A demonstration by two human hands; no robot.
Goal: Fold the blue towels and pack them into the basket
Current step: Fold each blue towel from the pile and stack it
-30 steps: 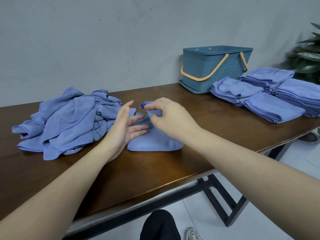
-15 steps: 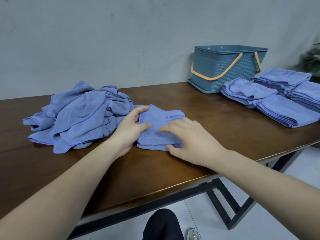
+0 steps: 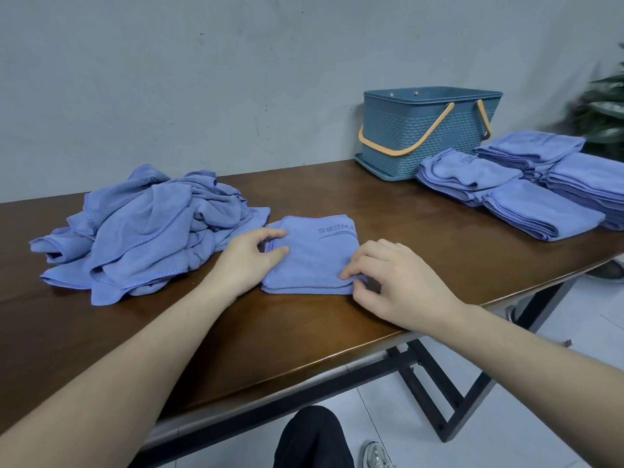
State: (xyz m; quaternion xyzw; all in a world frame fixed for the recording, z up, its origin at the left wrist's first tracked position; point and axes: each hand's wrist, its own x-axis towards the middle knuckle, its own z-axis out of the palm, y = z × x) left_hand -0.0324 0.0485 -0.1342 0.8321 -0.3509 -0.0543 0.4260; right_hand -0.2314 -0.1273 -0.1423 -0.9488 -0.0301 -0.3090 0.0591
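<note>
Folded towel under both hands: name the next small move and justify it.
Probably lift the folded towel and carry it right to the folded stacks. It lies square, the left hand and right hand pinch its edges, and the basket stands beyond them.

Both forearms extended forward; left hand (image 3: 248,261) with thumb and forefinger pinched, right hand (image 3: 396,282) with fingertips curled, pinching.
</note>
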